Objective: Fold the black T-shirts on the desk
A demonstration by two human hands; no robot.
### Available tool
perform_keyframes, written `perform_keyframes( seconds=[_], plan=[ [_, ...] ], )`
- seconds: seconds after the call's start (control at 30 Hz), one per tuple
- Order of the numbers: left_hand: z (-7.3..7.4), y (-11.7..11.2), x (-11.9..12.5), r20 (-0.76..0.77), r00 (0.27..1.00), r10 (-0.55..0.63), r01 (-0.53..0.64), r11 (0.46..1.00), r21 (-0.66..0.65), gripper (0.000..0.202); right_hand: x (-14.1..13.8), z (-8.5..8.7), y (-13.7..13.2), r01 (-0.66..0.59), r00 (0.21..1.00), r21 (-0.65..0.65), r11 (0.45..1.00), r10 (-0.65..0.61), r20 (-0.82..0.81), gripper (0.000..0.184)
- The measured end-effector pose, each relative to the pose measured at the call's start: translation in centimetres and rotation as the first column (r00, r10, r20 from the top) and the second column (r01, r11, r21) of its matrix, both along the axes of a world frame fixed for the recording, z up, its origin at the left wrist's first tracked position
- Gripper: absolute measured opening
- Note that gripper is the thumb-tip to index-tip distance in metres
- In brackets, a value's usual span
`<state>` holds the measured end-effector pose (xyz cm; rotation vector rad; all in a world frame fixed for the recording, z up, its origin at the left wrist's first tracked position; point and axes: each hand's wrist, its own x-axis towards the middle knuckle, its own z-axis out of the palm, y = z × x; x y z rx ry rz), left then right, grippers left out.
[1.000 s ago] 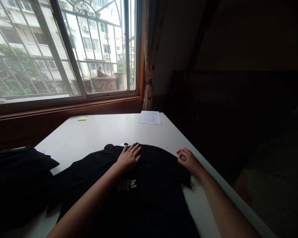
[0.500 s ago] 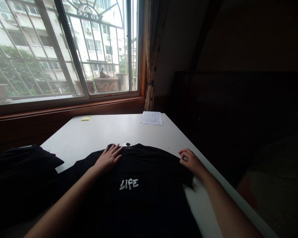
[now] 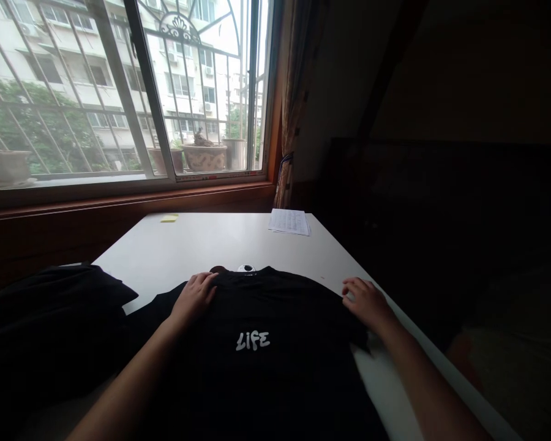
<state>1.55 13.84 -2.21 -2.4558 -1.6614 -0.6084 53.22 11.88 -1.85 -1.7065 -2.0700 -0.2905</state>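
Observation:
A black T-shirt [image 3: 275, 306] with white lettering [image 3: 253, 340] lies spread on the white table, its collar toward the window. At the neckline sits a round white-and-black tag [image 3: 247, 268], with a small brown round patch [image 3: 218, 269] to its left. My left hand [image 3: 195, 300] rests on the shirt's left shoulder, fingers bent together over the cloth near the collar. At the opposite shoulder edge, above the sleeve, my right hand [image 3: 366, 301] has its fingers curled in a pinch on the cloth; the fingertips are partly hidden.
More dark cloth [image 3: 50, 331] is heaped at the left side of the table [image 3: 202, 239]. Toward the far edge lie a yellow sticky note [image 3: 169, 218] and some printed papers [image 3: 289, 222]. Beyond are a barred window and a tied curtain [image 3: 284, 177]. The right side is dark.
My left hand has slid leftward from the collar along the shoulder, and its spread fingers have bent together. My right hand stays at the other shoulder, still curled. The view has turned slightly left.

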Motion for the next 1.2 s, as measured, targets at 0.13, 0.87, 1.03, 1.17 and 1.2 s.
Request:
perform_keyframes(
  seconds=[0.13,0.87,1.03,1.17,1.2],
  plan=[
    [0.1,0.1,0.2,-0.014,0.999,-0.047,0.047,0.999,0.019,0.036,-4.2,1.6,0.2,-0.085,0.996,-0.040,0.996,0.085,0.000,0.024],
    [1.1,-2.5,1.7,-0.174,0.980,-0.099,0.053,0.967,-0.249,0.059,-24.6,0.1,3.4,-0.458,0.884,-0.348,0.818,0.460,-0.084,0.057],
    [1.3,-2.8,2.3,-0.184,0.981,0.055,-0.100,0.965,-0.244,0.065,-23.8,0.5,3.4,-0.419,0.902,-0.377,0.826,0.428,-0.065,0.061],
    [1.1,-2.9,2.7,-0.203,0.977,0.061,-0.093,0.983,-0.156,0.059,-23.6,0.5,3.5,-0.415,0.903,-0.382,0.826,0.426,-0.058,0.062],
    [1.1,-2.9,2.8,-0.207,0.977,0.054,-0.086,0.985,-0.148,0.058,-23.5,0.5,3.5,-0.414,0.903,-0.382,0.826,0.426,-0.057,0.063]
  ],
)
